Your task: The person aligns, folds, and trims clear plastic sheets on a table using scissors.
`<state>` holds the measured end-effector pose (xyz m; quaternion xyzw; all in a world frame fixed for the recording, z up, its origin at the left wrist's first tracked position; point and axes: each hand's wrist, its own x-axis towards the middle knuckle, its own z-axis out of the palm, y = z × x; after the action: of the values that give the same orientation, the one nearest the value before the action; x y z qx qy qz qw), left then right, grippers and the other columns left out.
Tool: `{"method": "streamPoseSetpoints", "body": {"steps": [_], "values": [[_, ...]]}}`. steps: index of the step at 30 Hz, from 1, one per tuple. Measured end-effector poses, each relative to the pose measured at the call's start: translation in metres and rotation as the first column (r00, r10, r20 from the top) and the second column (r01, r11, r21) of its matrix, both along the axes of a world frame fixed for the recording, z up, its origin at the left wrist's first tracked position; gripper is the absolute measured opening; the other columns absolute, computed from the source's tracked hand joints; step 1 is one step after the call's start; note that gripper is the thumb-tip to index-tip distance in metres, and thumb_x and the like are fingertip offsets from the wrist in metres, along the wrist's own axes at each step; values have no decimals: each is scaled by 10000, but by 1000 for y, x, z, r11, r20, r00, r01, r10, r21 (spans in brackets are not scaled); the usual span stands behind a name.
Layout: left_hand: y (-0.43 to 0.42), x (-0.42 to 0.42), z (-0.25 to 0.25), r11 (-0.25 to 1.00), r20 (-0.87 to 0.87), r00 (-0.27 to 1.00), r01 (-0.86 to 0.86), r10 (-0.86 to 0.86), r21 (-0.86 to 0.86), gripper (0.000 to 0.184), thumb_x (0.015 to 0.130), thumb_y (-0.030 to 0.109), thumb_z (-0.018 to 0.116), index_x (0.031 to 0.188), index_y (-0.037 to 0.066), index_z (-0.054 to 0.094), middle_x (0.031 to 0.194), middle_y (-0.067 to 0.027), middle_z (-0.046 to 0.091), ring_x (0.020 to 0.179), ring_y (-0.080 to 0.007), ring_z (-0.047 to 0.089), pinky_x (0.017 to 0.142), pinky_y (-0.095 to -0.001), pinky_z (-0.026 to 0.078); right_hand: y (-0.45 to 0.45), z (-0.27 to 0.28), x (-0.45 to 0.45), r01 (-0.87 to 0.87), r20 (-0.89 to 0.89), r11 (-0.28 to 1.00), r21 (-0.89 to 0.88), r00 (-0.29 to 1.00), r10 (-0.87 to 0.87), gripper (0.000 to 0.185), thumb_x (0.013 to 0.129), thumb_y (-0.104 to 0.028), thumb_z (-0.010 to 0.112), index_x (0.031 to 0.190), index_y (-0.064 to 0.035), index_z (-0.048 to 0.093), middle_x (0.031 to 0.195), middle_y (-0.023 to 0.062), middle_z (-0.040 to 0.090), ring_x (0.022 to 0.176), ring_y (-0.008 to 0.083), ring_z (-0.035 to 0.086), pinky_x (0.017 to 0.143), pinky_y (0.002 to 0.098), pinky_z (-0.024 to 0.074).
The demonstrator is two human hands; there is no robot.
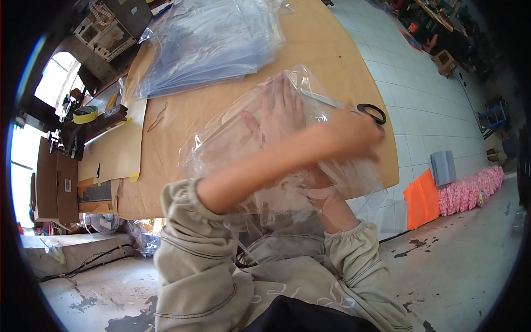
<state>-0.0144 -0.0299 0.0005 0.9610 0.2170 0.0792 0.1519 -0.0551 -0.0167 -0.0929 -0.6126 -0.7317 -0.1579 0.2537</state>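
My right hand [280,110] lies palm down with its fingers stretched out, seen through a clear plastic bag [221,141] that covers it and part of the forearm. The thumb points out to the left. My left arm crosses over the right one, and my left hand [354,135] is at the right side of the bag, smeared by motion. Its fingers cannot be made out. Just above it is a pair of scissors [371,114] with black handles, its blades pointing left, partly behind the hand and the plastic.
A stack of clear plastic sheets or bags [221,50] lies at the back of the brown table [332,50]. A rubber band [157,117] lies left of the bag. Yellow tape [85,114] is farther left. Orange material [421,200] and a pink bundle [470,191] are on the floor.
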Motion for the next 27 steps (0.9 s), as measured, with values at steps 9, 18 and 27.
{"method": "streamPoseSetpoints", "body": {"steps": [9,18,27], "values": [[119,-109,36,983,-1,999,39,-40,-177,290,835,331,587,852,52,664,802,-94,666,766,-226,627,713,-318,472,-16,25,1,-16,-35,973,-228,999,8,659,822,-300,558,1354,-1,311,1347,214,353,1267,308,335,1024,414,294],[128,-104,12,965,-142,986,52,-90,-256,294,858,325,577,828,33,589,726,-120,622,705,-277,596,654,-375,445,-26,42,5,-3,29,895,-447,999,18,712,781,-296,599,1358,3,306,1346,220,344,1265,317,329,1030,420,279],[121,-116,5,994,-189,982,-5,-17,-113,299,871,336,561,808,44,551,720,-123,595,718,-306,588,644,-396,434,-67,44,40,-391,-264,869,-303,911,317,688,792,-343,580,1348,-20,332,1363,169,332,1273,301,315,1056,461,236]]}}
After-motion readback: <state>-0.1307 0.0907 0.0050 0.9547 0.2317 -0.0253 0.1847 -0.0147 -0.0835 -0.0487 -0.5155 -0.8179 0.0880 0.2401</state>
